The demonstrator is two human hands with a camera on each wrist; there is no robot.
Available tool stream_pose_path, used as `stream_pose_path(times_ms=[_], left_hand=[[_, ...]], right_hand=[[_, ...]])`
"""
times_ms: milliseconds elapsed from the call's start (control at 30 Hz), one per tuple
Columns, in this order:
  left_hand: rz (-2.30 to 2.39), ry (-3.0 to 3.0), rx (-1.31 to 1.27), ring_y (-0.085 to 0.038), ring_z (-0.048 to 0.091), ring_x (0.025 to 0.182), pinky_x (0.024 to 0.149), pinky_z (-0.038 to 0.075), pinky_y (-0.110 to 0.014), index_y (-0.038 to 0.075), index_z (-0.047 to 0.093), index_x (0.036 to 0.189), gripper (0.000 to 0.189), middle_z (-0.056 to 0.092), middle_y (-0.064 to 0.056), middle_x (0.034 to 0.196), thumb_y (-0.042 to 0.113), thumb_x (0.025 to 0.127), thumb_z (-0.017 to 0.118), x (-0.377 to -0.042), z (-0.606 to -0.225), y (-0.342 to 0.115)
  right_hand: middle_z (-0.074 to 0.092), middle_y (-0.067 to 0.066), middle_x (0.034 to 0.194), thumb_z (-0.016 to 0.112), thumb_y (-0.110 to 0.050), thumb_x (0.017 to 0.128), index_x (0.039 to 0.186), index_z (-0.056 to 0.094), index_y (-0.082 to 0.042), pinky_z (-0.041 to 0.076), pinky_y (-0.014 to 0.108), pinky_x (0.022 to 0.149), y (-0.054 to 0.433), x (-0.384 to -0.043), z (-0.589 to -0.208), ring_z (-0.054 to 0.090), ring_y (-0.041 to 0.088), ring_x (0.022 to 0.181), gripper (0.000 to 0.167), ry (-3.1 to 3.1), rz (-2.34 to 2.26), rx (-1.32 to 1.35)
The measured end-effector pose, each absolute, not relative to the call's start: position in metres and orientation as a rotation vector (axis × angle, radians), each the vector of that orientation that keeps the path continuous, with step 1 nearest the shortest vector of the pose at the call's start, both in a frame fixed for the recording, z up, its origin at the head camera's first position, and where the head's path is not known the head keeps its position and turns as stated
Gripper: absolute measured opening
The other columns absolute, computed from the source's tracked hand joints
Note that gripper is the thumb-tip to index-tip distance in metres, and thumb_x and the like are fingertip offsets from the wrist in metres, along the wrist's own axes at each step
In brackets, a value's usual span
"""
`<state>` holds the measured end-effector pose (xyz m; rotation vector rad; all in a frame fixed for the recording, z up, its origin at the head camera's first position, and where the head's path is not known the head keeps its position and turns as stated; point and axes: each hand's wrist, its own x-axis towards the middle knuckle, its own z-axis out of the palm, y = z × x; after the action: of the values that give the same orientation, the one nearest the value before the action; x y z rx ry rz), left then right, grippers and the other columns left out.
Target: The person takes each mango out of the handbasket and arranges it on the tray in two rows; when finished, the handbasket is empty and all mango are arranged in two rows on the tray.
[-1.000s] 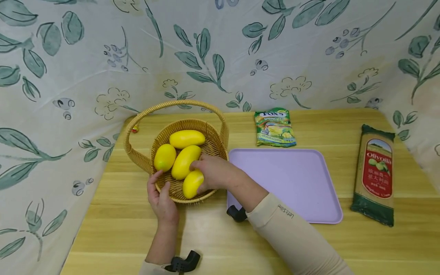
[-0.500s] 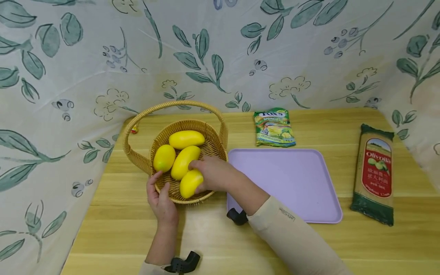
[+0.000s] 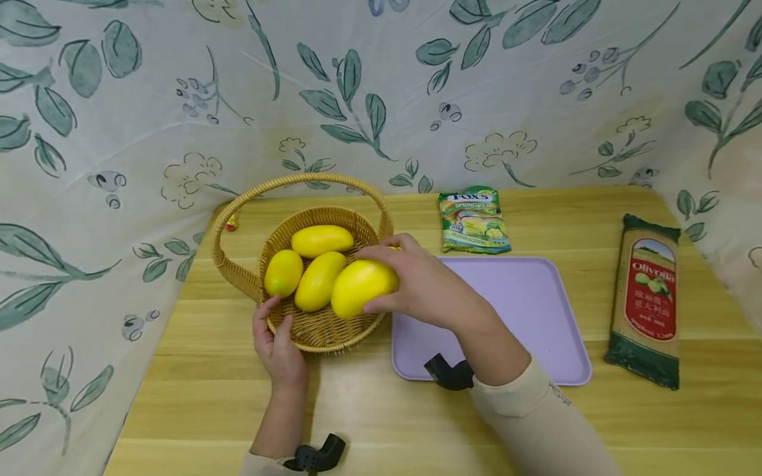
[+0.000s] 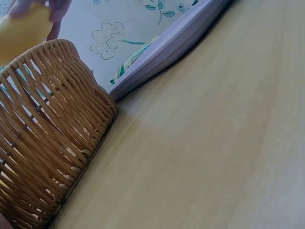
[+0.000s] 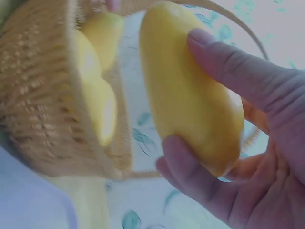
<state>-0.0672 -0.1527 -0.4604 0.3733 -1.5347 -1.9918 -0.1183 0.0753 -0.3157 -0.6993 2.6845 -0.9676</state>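
A mango [image 3: 364,288] is in my right hand [image 3: 424,281], raised over the right side of the wicker basket [image 3: 321,338]. In the right wrist view, thumb and fingers grip this yellow mango [image 5: 186,90] around its sides. Inside the basket lie 3 more yellow mangoes: a back mango [image 3: 322,241], a left mango [image 3: 283,273] with a greenish end, and a middle mango [image 3: 320,281]. My left hand [image 3: 282,357] holds the basket's near-left rim, thumb and a fingertip over the edge, its other fingers partly hidden. In the left wrist view the basket wall [image 4: 52,129] stands upright on the table.
A lilac tray [image 3: 512,370] lies right of the basket, partly under my right forearm. Behind it is a green candy bag [image 3: 475,221]. A spaghetti packet [image 3: 647,301] lies at far right. The tall basket handle [image 3: 303,178] arches over the back. A small red-yellow item [image 3: 232,223] sits behind it.
My right hand has lifted the near-right mango up from the basket floor and shifted it right and back. The left hand and the basket have stayed in place.
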Motion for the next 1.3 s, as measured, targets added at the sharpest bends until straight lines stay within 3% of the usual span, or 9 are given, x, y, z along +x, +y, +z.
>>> stream_pose_path(times_ms=[233,433,500,667,800,967,1133,1300], left_hand=[[-1.990,-1.525,0.397,-0.023,0.021,0.155,0.130,0.009,-0.035,0.008,0.062,0.119,0.038,0.053,0.002,0.139,-0.010,0.091,0.044,-0.065,-0.461,-0.154],[-1.978,-1.526,0.379,-0.025,0.020,0.156,0.130,0.008,-0.037,0.005,0.062,0.118,0.036,0.056,0.004,0.135,-0.010,0.091,0.045,-0.065,-0.460,-0.154],[-1.972,-1.533,0.383,-0.024,0.020,0.155,0.130,0.008,-0.037,0.006,0.062,0.118,0.036,0.057,0.005,0.133,-0.010,0.091,0.045,-0.065,-0.460,-0.154],[-1.960,-1.547,0.398,-0.023,0.021,0.155,0.130,0.008,-0.037,0.004,0.061,0.119,0.035,0.059,0.007,0.128,-0.009,0.091,0.045,-0.066,-0.460,-0.155],[-1.959,-1.547,0.403,-0.023,0.022,0.155,0.130,0.009,-0.036,0.004,0.061,0.119,0.035,0.058,0.006,0.129,-0.009,0.091,0.045,-0.067,-0.460,-0.155],[-1.967,-1.544,0.408,-0.023,0.023,0.154,0.130,0.009,-0.036,0.007,0.062,0.118,0.036,0.056,0.004,0.133,-0.009,0.090,0.045,-0.067,-0.459,-0.155],[-1.970,-1.539,0.410,-0.022,0.022,0.155,0.130,0.010,-0.036,0.011,0.063,0.115,0.037,0.057,0.003,0.134,-0.008,0.090,0.045,-0.069,-0.459,-0.156],[-1.989,-1.532,0.412,-0.022,0.022,0.155,0.130,0.010,-0.036,0.013,0.064,0.115,0.038,0.053,0.002,0.140,-0.009,0.090,0.045,-0.070,-0.459,-0.155]], right_hand=[[0.050,0.001,0.137,0.090,-0.041,0.074,0.139,0.059,-0.033,0.053,0.043,0.096,0.107,-0.103,-0.315,0.056,0.021,0.115,0.072,2.622,-1.064,-0.661],[0.060,-0.005,0.127,0.075,-0.037,0.092,0.126,0.068,-0.030,0.053,0.037,0.090,0.125,-0.090,-0.330,0.056,0.015,0.111,0.036,2.510,-1.168,-0.833],[0.061,-0.005,0.126,0.071,-0.038,0.095,0.125,0.069,-0.030,0.052,0.038,0.092,0.130,-0.087,-0.333,0.057,0.014,0.111,0.031,2.474,-1.154,-0.862],[0.059,-0.006,0.127,0.077,-0.047,0.087,0.130,0.062,-0.032,0.052,0.036,0.090,0.142,-0.087,-0.337,0.058,0.014,0.104,0.048,2.434,-1.014,-0.703],[0.061,-0.001,0.125,0.081,-0.050,0.081,0.134,0.057,-0.027,0.052,0.036,0.086,0.150,-0.096,-0.341,0.059,0.019,0.103,0.062,2.474,-0.922,-0.502],[0.065,0.006,0.125,0.082,-0.046,0.081,0.139,0.053,-0.020,0.054,0.043,0.090,0.154,-0.119,-0.352,0.058,0.029,0.113,0.070,2.533,-1.021,-0.319],[0.057,0.009,0.136,0.082,-0.040,0.084,0.145,0.051,-0.023,0.052,0.048,0.096,0.148,-0.144,-0.364,0.054,0.033,0.119,0.071,2.580,-1.156,-0.236],[0.052,0.012,0.145,0.082,-0.039,0.083,0.154,0.042,-0.026,0.052,0.054,0.100,0.136,-0.161,-0.373,0.053,0.035,0.126,0.082,2.606,-1.242,-0.142]])
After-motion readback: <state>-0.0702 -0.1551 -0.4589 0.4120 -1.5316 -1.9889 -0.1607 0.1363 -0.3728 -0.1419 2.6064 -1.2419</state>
